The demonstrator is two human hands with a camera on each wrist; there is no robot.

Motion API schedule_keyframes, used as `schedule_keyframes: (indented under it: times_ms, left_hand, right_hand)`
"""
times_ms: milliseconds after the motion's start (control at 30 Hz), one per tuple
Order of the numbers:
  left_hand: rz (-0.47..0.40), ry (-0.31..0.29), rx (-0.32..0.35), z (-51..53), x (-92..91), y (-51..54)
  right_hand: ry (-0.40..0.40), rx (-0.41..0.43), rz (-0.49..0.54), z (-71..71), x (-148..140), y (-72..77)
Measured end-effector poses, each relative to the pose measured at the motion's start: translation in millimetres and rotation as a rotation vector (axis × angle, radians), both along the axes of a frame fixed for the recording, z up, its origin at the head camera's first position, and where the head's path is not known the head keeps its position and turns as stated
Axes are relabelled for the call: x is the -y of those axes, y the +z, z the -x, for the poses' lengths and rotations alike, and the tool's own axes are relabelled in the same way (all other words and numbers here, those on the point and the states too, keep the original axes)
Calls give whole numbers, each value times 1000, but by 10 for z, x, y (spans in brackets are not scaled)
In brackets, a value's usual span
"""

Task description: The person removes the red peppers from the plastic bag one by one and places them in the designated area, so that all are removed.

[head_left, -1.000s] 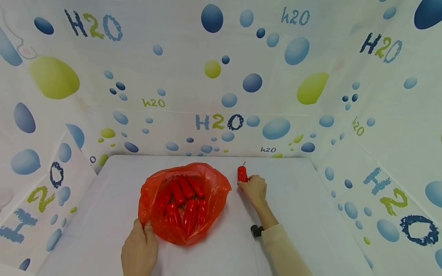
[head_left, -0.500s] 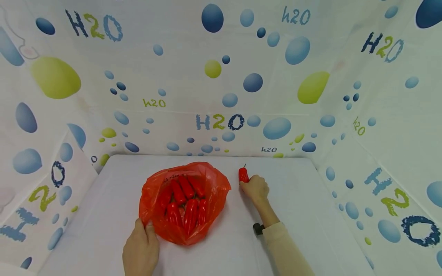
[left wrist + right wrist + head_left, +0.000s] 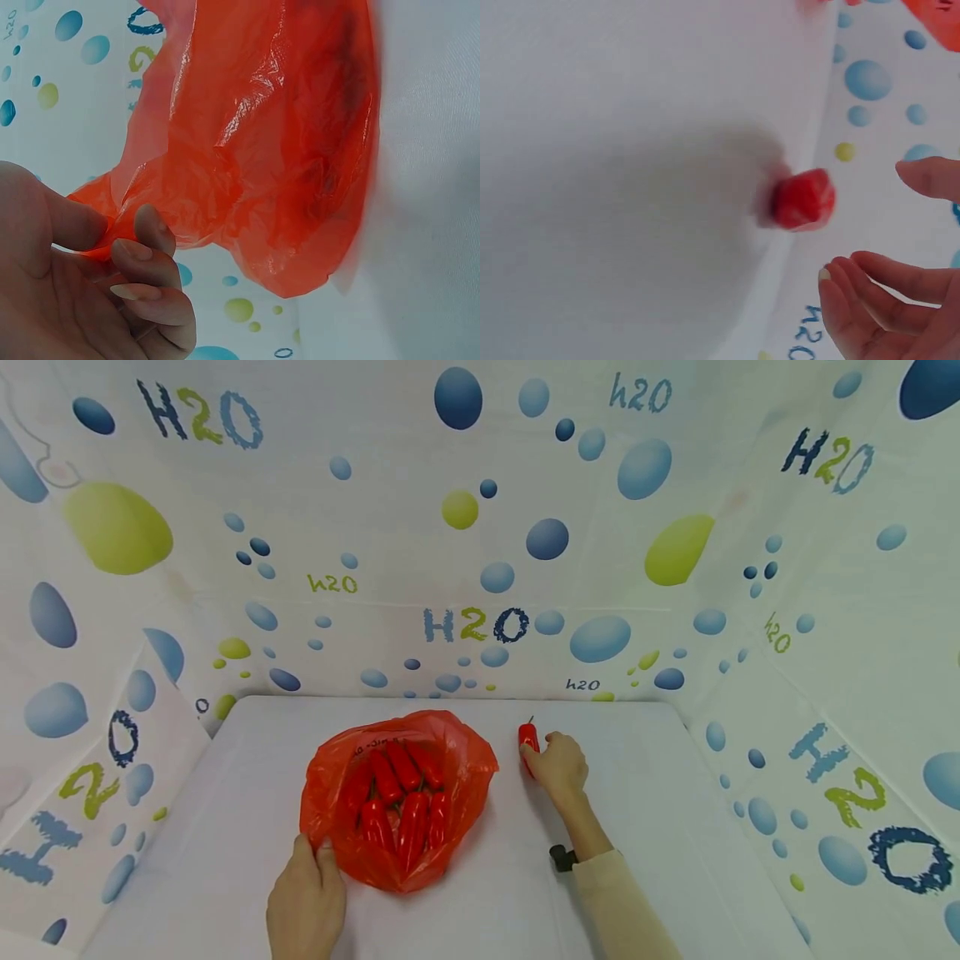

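One glossy red chili pepper (image 3: 528,735) lies stem-away on the smooth white tabletop (image 3: 645,777), just beside the right hand (image 3: 561,767), whose grip is spread, thumb and fingers apart. At least six more tapered peppers (image 3: 412,831) fill one thin, crinkled plastic bag (image 3: 322,806), its edge pinched in the left hand's (image 3: 307,893) grip; one white curtain (image 3: 390,518), printed with blue and green drops, stands behind.

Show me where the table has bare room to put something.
Bare table: right of the right hand and sleeve; left of the bag and left hand; a narrower gap between bag and lone pepper. Crowded: the bag, holding peppers.
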State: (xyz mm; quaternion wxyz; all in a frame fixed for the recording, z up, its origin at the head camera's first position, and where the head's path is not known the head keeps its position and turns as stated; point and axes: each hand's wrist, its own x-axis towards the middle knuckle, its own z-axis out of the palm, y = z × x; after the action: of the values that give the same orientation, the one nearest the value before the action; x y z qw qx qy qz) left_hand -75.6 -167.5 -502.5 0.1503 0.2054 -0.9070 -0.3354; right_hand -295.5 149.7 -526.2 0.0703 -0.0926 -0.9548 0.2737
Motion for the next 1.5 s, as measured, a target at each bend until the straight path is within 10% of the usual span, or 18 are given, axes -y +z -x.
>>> schedule_keyframes:
  times_ms: [933,1500]
  left_hand:
    - [-13,-4,52,16,-10,20]
    - [-12,-19,16,12,-20,-5]
  right_hand:
    - [305,-593,247,-758,529,708]
    - [601,-493,191,-1138,976,441]
